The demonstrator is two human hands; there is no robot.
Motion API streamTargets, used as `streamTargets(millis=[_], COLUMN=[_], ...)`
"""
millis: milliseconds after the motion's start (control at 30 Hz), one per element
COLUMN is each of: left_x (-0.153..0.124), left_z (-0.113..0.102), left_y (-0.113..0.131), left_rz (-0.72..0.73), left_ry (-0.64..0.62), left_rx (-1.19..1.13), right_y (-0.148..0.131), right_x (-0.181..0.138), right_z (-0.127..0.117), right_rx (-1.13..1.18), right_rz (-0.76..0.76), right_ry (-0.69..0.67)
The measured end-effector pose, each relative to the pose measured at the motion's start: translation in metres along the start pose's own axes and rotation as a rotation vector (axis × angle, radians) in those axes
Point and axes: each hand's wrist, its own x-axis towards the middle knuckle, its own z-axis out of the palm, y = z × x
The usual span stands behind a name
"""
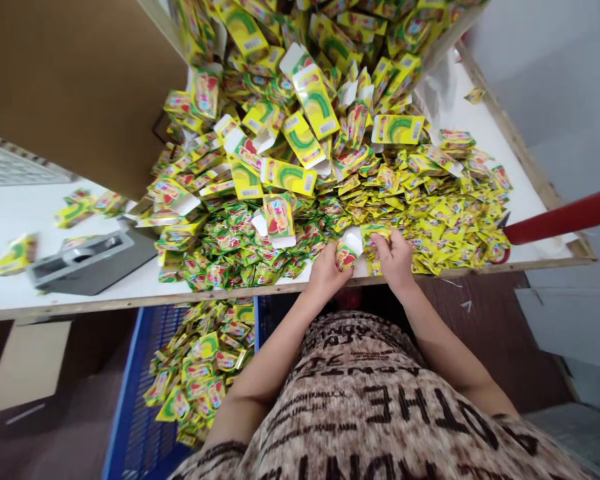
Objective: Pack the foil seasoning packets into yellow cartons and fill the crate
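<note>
My left hand (325, 272) is closed round a small yellow and green carton (347, 253) whose white flap stands open, held at the table's near edge. My right hand (394, 257) sits right beside it, fingers curled on yellow sachets (375, 233) at the carton's mouth. Both hands hover over the front of a wide heap of small yellow sachets (445, 213). Behind them rises a tall pile of flat and folded yellow cartons (300, 133).
The white table (485, 127) has a wooden rim. A grey tape dispenser (87, 260) and a few loose cartons (80, 207) lie at the left. A blue crate (130, 393) of filled packs stands below the table. A red pole (560, 217) juts in from the right.
</note>
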Motion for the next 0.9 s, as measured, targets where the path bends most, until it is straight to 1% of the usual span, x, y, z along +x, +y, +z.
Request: streamTargets(millis=[33, 100, 133, 200, 267, 400, 467, 567, 633, 667, 767, 800, 833, 900], left_x=[-0.003, -0.004, -0.004, -0.002, 0.0, 0.002, 0.004, 0.005, 0.004, 0.003, 0.001, 0.0, -0.001, -0.003], left_z=[0.01, 0.022, 0.026, 0.03, 0.032, 0.032, 0.031, 0.028, 0.026, 0.026, 0.026, 0.027, 0.027, 0.027], left_y=[0.001, 0.003, 0.005, 0.006, 0.005, -0.001, -0.004, -0.008, -0.011, -0.012, -0.015, -0.015, -0.016, -0.017], left_rz=[-0.011, -0.024, -0.034, -0.048, -0.049, -0.035, 0.002, 0.052, 0.056, 0.05, 0.035, 0.037, 0.042, 0.05], left_ry=[0.004, 0.043, 0.069, 0.113, 0.156, 0.218, 0.208, 0.171, 0.142, 0.13, 0.131, 0.143, 0.156, 0.15], left_rx=[-0.001, 0.001, 0.002, 0.006, 0.001, -0.016, -0.03, -0.067, -0.096, -0.108, -0.134, -0.14, -0.145, -0.164], right_y=[-0.004, -0.009, -0.011, -0.011, -0.012, -0.017, -0.02, -0.023, -0.024, -0.025, -0.028, -0.029, -0.03, -0.031], right_x=[0.003, 0.006, 0.006, 0.006, 0.006, 0.013, 0.019, 0.023, 0.02, 0.018, 0.011, 0.011, 0.012, 0.017], right_z=[0.001, 0.005, 0.008, 0.011, 0.01, 0.003, -0.001, -0.004, -0.004, -0.003, 0.001, 0.001, 0.001, 0.0], right_rx=[-0.007, -0.064, -0.113, -0.214, -0.277, -0.296, -0.288, -0.256, -0.246, -0.252, -0.29, -0.286, -0.267, -0.209], right_rz=[-0.062, -0.179, -0.211, -0.218, -0.196, -0.217, -0.255, -0.346, -0.403, -0.422, -0.428, -0.418, -0.408, -0.4], right_ry=[0.014, -0.033, -0.066, -0.114, -0.124, -0.172, -0.224, -0.348, -0.415, -0.424, -0.404, -0.416, -0.457, -0.591])
